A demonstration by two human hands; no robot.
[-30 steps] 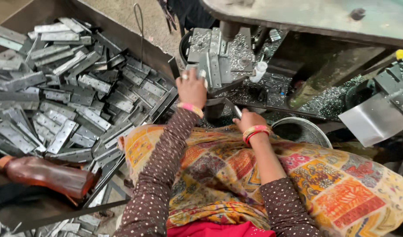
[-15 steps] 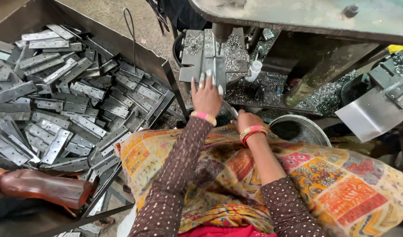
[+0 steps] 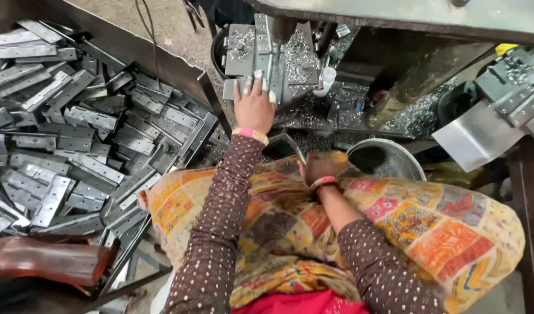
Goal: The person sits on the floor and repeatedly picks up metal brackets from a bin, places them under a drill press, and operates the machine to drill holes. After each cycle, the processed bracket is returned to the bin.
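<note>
My left hand (image 3: 254,106) lies flat, fingers spread, on the grey metal jig (image 3: 267,49) of a machine, fingertips against a narrow metal plate (image 3: 273,87) standing in it. My right hand (image 3: 317,168) is lower, over my lap, closed around a thin metal strip (image 3: 291,145) that sticks out to the upper left. Both wrists wear pink and red bangles, and both arms are in brown dotted sleeves.
A big tray (image 3: 180,70) at left holds several grey hinge plates (image 3: 75,128). A brown bottle (image 3: 46,261) lies at its near corner. A round metal bowl (image 3: 389,160) sits right of my right hand. Metal shavings (image 3: 406,119) cover the machine bed. A patterned cloth (image 3: 406,227) covers my lap.
My left hand has slid further up onto the jig and spread its fingers. My right hand has drawn back slightly toward my lap with the strip.
</note>
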